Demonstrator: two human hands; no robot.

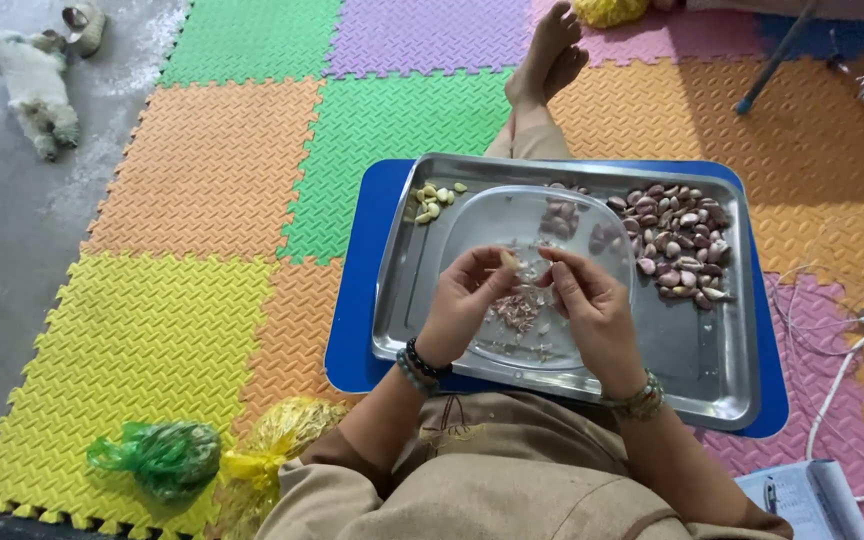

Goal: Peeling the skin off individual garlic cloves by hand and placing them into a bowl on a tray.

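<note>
Lying far left on the grey floor, a small white dog (pixel 34 85) is being kept well apart from the work. Nearer, a green bag (pixel 159 457) and a yellow bag (pixel 277 440) are being left on the foam mat (pixel 202 170). A garlic clove (pixel 514 264) is being pinched between the fingertips of the left hand (pixel 464 300) and the right hand (pixel 584 300), held over a clear plastic lid (pixel 532 280) so that skins are being caught. Peeled cloves (pixel 432 200) are being kept at the steel tray's (pixel 722 370) left corner, unpeeled cloves (pixel 677 240) at its right. Nothing is blocking the hands.
</note>
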